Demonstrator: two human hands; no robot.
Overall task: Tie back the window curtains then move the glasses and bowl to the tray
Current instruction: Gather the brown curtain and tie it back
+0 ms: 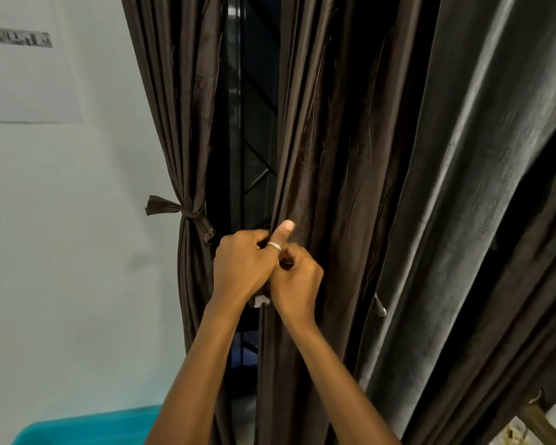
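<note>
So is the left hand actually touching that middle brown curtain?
Touching. The head view shows the left hand with fingers curled into the folds of the middle brown curtain, beside the right hand, which grips it too.

Silver ring (274, 246), apparently on left hand (241, 268).

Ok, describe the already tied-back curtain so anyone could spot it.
Start at the pale wall on the left: the first brown curtain hangs against it, left of the window gap. Unlike the middle brown panel the left hand and right hand grip, or the grey drape, it is cinched by a knotted tie.
</note>
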